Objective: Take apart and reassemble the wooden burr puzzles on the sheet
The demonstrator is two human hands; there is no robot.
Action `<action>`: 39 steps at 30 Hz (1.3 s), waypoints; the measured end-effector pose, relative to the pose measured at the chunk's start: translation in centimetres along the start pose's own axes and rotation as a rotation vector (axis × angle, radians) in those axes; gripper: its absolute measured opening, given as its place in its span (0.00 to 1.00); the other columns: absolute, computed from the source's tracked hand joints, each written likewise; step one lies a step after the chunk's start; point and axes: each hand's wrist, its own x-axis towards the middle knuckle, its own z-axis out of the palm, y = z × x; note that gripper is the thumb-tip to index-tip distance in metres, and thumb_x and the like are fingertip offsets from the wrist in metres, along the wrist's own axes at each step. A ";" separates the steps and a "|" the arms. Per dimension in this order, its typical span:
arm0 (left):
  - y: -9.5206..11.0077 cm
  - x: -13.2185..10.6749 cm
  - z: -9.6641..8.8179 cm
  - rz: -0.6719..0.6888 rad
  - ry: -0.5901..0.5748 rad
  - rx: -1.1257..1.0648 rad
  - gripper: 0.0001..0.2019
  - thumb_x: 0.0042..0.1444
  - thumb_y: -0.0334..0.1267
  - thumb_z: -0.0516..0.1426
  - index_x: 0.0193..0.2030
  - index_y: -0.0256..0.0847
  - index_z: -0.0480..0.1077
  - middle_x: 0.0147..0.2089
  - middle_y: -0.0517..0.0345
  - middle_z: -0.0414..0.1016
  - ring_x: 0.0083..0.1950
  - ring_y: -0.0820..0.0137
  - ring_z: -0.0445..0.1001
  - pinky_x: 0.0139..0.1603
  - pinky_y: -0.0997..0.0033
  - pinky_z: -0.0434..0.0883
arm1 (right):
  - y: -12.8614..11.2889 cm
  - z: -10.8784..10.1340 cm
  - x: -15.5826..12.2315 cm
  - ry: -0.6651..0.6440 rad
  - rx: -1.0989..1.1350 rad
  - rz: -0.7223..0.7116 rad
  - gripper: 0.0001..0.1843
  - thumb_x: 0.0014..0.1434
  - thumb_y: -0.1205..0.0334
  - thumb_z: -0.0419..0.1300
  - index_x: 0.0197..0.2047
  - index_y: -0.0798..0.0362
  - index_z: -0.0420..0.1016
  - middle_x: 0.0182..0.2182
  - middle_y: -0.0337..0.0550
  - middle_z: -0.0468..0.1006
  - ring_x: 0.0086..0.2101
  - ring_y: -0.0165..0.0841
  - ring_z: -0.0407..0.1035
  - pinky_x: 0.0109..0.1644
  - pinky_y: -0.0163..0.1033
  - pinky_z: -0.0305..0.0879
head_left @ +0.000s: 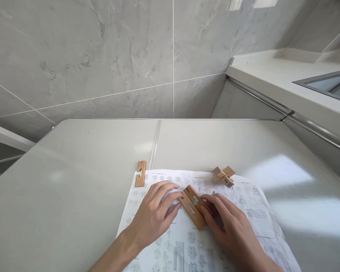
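Observation:
Two flat wooden puzzle bars (193, 206) with slots lie side by side on a printed instruction sheet (187, 245). My left hand (154, 215) rests on the sheet, its fingertips touching the bars' left end. My right hand (229, 226) lies flat with its fingertips against the bars' right side. A small assembled cross of wooden pieces (224, 176) sits on the sheet's far edge. A single notched wooden bar (141, 173) lies at the sheet's top left corner.
The sheet lies on a pale grey table (73, 181) with a seam down its middle. A grey tiled wall stands behind it. A white counter (286, 83) with a metal-framed opening runs along the right.

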 end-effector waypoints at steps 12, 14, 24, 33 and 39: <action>0.1 0.1 -0.2 0.023 -0.028 -0.013 0.10 0.73 0.27 0.59 0.57 0.42 0.74 0.58 0.47 0.79 0.62 0.55 0.76 0.59 0.52 0.79 | -0.1 -0.1 0.0 -0.002 -0.014 0.000 0.09 0.80 0.57 0.53 0.53 0.47 0.74 0.39 0.43 0.81 0.35 0.39 0.79 0.35 0.42 0.76; 0.1 0.1 -0.1 0.016 -0.015 -0.007 0.10 0.73 0.27 0.59 0.57 0.42 0.74 0.58 0.47 0.80 0.63 0.55 0.76 0.60 0.52 0.79 | -0.1 -0.1 0.0 -0.002 -0.019 -0.004 0.09 0.80 0.57 0.54 0.53 0.47 0.73 0.39 0.43 0.81 0.35 0.39 0.79 0.35 0.42 0.76; 0.0 0.2 0.0 -0.024 -0.001 0.000 0.12 0.73 0.27 0.58 0.58 0.45 0.74 0.57 0.49 0.80 0.62 0.55 0.77 0.60 0.52 0.80 | -0.1 -0.2 0.0 0.003 -0.038 -0.025 0.09 0.80 0.57 0.53 0.52 0.48 0.74 0.39 0.46 0.81 0.36 0.42 0.80 0.36 0.44 0.76; -0.1 0.0 0.2 -0.051 0.040 -0.008 0.12 0.72 0.26 0.59 0.58 0.43 0.74 0.56 0.50 0.80 0.61 0.57 0.77 0.61 0.52 0.79 | 0.0 -0.4 0.0 -0.024 0.001 -0.039 0.07 0.79 0.60 0.55 0.52 0.48 0.75 0.37 0.44 0.81 0.35 0.41 0.79 0.35 0.45 0.75; 0.0 0.1 -0.1 -0.036 0.002 -0.060 0.13 0.73 0.30 0.60 0.62 0.43 0.71 0.59 0.48 0.80 0.63 0.56 0.77 0.62 0.52 0.79 | -0.1 -0.4 -0.1 -0.056 0.038 -0.070 0.09 0.79 0.63 0.55 0.55 0.48 0.76 0.37 0.44 0.81 0.35 0.41 0.78 0.36 0.45 0.76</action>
